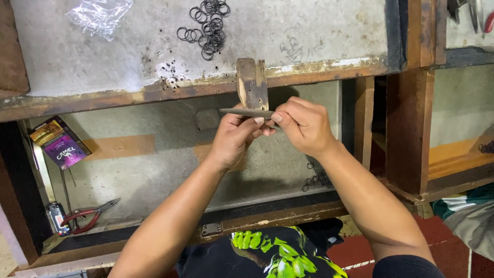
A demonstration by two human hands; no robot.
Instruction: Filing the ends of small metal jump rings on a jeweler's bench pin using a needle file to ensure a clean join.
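Both my hands meet below a small worn wooden peg [252,82] that juts from the front edge of the bench top [103,56]. My left hand [234,139] pinches a small item against the peg's lower end; the item itself is hidden by my fingers. My right hand [303,123] grips one end of a thin dark metal file [246,111], which lies flat and points left across my left fingertips. A pile of several dark metal rings [208,25] lies on the bench top behind the peg.
An open drawer tray [154,175] below holds red-handled pliers [88,215], a purple and orange carton [59,143], a lighter [57,217] and several loose rings [316,180]. Crumpled clear plastic [100,15] lies at the bench's back left. Wooden posts [409,128] stand on the right.
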